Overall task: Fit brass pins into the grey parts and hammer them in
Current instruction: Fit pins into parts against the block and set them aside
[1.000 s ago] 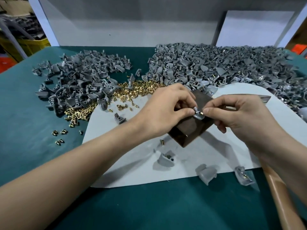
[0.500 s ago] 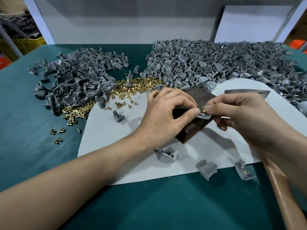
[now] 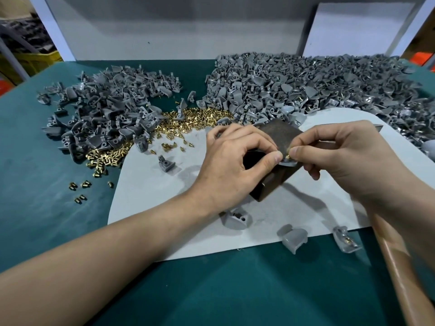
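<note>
On the dark block (image 3: 277, 134) at the middle of the counter (image 3: 35, 161), the left hand (image 3: 235, 168) pinches a small grey part (image 3: 289, 164). The right hand (image 3: 343, 158) pinches a brass pin (image 3: 287, 157) against the part's top. A spill of loose pins (image 3: 202, 116) lies far left of the block.

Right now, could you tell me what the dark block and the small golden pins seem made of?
The dark brown rectangular block looks like rusted steel, perhaps: dull, mottled, sharp-edged. The small golden pins look like brass: bright yellow metallic shine.
</note>
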`<move>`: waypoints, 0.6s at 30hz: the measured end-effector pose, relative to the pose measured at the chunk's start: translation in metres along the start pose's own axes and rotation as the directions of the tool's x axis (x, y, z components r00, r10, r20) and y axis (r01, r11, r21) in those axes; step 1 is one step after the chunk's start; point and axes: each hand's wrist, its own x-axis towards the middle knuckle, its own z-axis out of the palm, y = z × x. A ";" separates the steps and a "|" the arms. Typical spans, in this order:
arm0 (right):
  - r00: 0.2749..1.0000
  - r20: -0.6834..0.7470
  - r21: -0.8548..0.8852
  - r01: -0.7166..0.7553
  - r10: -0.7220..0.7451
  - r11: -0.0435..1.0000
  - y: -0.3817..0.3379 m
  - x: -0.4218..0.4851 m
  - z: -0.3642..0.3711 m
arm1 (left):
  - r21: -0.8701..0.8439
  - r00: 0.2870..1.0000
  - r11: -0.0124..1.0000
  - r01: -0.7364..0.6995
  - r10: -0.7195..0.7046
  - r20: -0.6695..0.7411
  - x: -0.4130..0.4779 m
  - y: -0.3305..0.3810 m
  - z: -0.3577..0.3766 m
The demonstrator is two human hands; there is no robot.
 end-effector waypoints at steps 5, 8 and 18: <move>0.999 0.019 -0.083 0.047 -0.045 0.995 -0.004 -0.002 0.001 | -0.001 1.000 1.000 -0.002 0.002 -0.004 0.000 0.001 0.000; 0.999 0.018 -0.086 0.038 -0.037 0.996 -0.005 -0.002 0.001 | -0.002 1.000 1.000 0.001 -0.001 -0.002 -0.001 0.001 0.000; 0.994 0.025 0.066 -0.104 0.102 0.992 -0.002 0.000 0.001 | 0.008 1.000 1.000 -0.005 0.005 -0.003 -0.001 0.001 0.000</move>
